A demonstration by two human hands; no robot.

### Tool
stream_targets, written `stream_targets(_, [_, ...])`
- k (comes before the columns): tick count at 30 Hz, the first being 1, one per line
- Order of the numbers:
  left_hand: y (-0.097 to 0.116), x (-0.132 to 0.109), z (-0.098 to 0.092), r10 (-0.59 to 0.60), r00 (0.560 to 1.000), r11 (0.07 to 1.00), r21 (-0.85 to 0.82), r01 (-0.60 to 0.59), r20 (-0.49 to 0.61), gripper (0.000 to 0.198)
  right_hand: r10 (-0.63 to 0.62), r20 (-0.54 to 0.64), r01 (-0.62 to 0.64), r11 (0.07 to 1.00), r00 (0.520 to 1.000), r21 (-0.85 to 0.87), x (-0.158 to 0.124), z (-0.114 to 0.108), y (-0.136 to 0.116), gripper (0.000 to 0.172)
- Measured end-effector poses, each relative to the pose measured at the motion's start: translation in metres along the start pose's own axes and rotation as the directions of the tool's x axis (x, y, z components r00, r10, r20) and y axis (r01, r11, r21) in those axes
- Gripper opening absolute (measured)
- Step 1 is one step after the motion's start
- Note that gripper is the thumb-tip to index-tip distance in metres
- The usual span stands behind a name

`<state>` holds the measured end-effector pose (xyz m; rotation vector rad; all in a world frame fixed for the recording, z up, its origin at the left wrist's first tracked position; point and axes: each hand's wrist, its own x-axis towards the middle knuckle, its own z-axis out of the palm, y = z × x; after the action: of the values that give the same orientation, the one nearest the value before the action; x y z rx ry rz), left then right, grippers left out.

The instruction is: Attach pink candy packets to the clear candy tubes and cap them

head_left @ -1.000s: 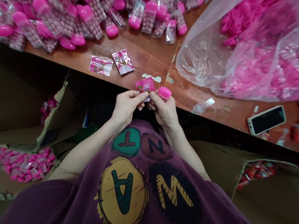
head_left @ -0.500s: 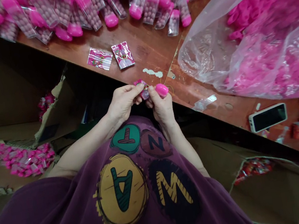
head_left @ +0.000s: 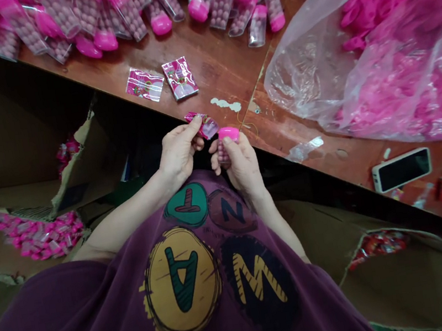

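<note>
Between thumb and fingers my left hand pinches a small pink printed wrapper sleeve, partly see-through at its right end. My right hand is closed round a small clear tube of pink beads with a bright pink cap; its lower end is partly hidden by the fingers. Wrapper and tube are close together, just off the table edge above my lap. On the table beyond lie a stack of printed sleeves and a flat single sleeve.
Many capped bead tubes are heaped along the back of the wooden table. A plastic bag of pink parts and a phone lie right. Open cardboard boxes stand below; pink wrapped pieces pile at left.
My right hand has turned the tube so its cap points away from me and its beads show. The wrapper in my left hand has tilted and now sits apart from the right fingers.
</note>
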<state>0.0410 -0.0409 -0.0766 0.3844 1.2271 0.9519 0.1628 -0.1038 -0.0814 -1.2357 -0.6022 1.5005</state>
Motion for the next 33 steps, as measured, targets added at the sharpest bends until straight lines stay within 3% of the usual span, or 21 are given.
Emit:
stream_targets(5, [0.0,-0.002,0.003,0.011,1.0,1.0,0.006,-0.011,-0.022,0.045,-0.069,-0.025,0.066,0.991,0.997,-0.116,-0.003,0.005,0.006,0.041])
stream_targets(12, [-0.005,-0.002,0.004,-0.026,0.999,1.0,-0.001,0.026,0.018,0.046,-0.066,-0.06,0.065,0.997,0.996,-0.032,-0.001,0.009,0.013,0.059])
stream_targets(18, [-0.01,0.0,0.004,-0.052,0.998,0.998,-0.02,0.053,0.043,0.043,0.012,-0.046,-0.013,1.0,0.999,-0.021,-0.001,0.008,0.01,0.066])
stream_targets(24, [-0.01,0.0,0.005,-0.031,0.995,0.999,-0.03,0.034,0.093,0.042,0.147,0.146,-0.162,0.983,0.978,0.09,0.001,0.002,0.003,0.046])
stream_targets(27, [-0.009,-0.001,0.005,-0.044,0.996,0.999,-0.002,0.045,0.075,0.043,0.092,0.116,-0.097,0.995,0.989,0.033,0.002,0.001,0.007,0.052])
stream_targets(30, [-0.009,-0.001,0.004,-0.011,0.998,1.0,0.025,0.01,0.057,0.041,-0.033,0.03,0.035,0.998,0.999,-0.061,0.003,0.0,0.01,0.07])
stream_targets(33, [-0.009,-0.001,0.003,0.051,0.997,0.998,0.031,-0.053,0.062,0.04,0.021,0.083,-0.017,0.999,0.996,-0.051,0.002,0.0,0.008,0.067])
